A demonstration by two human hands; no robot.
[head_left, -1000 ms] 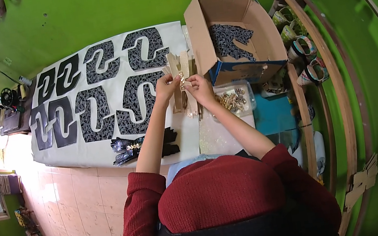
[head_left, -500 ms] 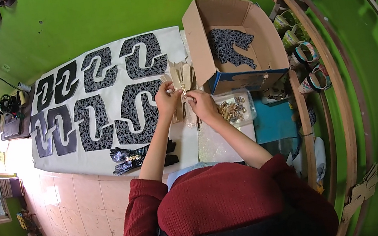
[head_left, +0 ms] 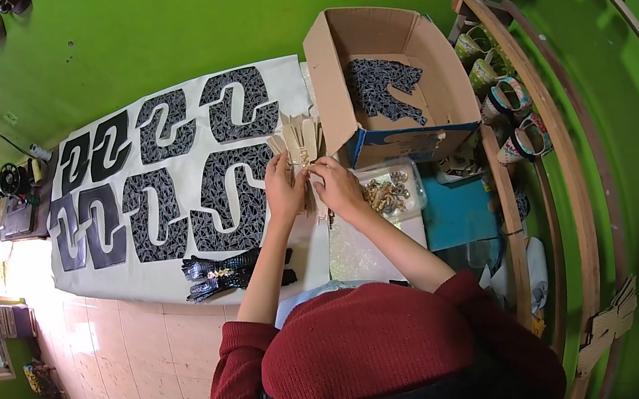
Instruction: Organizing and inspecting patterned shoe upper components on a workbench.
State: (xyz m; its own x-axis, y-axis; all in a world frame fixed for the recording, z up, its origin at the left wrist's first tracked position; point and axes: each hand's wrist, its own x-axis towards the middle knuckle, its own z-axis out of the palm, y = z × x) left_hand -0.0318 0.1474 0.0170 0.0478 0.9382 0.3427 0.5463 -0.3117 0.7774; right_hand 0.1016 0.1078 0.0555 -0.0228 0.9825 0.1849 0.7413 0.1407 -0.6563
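Beside the cardboard box [head_left: 388, 80], both hands [head_left: 285, 190] [head_left: 338, 186] pinch a pale, stiff, fanned strip bundle [head_left: 299, 146], pointing away.

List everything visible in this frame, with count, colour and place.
Patterned cut pieces: about eight, black-grey, laid on the white sheet, left.
Cardboard box: one, brown, upper centre, holding more patterned pieces.
Beige pieces: a fanned stack, beside the box, at the hands.
Clear tray: one, holding small gold parts, right of the hands.
Dark bundle: one, black, on the sheet's near edge.
Teal mat: one, right.
Tape rolls: several, coloured, on the wooden rack, right.
Sewing machine: one, black, far left.
Left hand: on the beige stack.
Right hand: beside it, fingers at the same stack.
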